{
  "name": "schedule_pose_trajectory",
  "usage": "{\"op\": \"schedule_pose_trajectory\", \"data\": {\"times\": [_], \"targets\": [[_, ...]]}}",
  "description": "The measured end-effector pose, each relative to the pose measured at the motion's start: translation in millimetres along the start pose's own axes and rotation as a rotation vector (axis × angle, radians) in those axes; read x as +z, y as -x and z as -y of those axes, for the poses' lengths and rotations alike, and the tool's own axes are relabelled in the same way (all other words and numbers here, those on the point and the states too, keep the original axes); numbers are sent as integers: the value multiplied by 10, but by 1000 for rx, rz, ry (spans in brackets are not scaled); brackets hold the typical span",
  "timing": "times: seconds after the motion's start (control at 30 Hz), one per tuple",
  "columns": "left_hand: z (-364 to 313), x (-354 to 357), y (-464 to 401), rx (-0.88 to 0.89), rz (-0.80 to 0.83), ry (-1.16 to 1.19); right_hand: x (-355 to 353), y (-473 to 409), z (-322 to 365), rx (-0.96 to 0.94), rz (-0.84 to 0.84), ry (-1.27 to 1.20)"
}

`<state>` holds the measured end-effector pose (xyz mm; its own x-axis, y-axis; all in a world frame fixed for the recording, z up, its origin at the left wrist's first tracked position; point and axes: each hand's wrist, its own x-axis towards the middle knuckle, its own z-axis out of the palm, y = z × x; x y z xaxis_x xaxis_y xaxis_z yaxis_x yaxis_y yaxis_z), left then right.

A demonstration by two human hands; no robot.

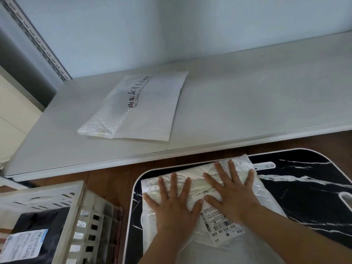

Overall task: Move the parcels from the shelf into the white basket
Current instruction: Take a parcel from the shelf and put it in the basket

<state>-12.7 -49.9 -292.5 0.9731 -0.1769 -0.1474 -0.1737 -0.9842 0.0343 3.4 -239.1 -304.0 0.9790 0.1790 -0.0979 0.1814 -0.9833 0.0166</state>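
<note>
The white parcel (pixel 200 189) is lying under both flat, spread hands, left hand (pixel 174 204) and right hand (pixel 231 195); nothing is gripped. Fingers should be curling under its edges before lifting toward the white basket (pixel 76 221).

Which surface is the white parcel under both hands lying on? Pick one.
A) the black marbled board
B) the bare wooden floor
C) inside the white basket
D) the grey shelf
A: the left hand and right hand press flat, fingers spread, on the white parcel, which lies on the black marbled board, in front of the shelf and beside the white basket.
</note>
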Motion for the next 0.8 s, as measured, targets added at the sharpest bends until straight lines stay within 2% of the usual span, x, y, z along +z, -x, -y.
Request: {"op": "schedule_pose_trajectory", "data": {"times": [0.07,0.1,0.17,0.2,0.23,0.3,0.4,0.5,0.57,0.67,0.8], "targets": [[3,35,52,-18,41,5,-33,81,26,16,113,-60],[-13,-1,72,-10,17,6,-48,132,48,17,89,-55],[-47,-44,123,-56,78,24,-131,261,118,58,24,-35],[-48,-52,139,-42,97,-17,-166,336,118,35,32,-50],[-24,-16,141,-13,28,-61,-134,418,102,-8,26,-39],[-67,-34,164,-41,88,-55,-159,660,61,-37,25,-28],[-233,-131,372,-105,20,41,-117,1000,9,49,94,-39],[-366,-249,766,-128,119,139,-146,1281,12,32,-20,-15],[-478,-264,1012,-122,156,134,-192,1421,20,15,-21,-5],[-521,-97,1268,-109,115,160,-154,1588,90,12,22,-26],[-490,93,1429,-90,69,54,-39,1698,138,-6,59,-39]]}}
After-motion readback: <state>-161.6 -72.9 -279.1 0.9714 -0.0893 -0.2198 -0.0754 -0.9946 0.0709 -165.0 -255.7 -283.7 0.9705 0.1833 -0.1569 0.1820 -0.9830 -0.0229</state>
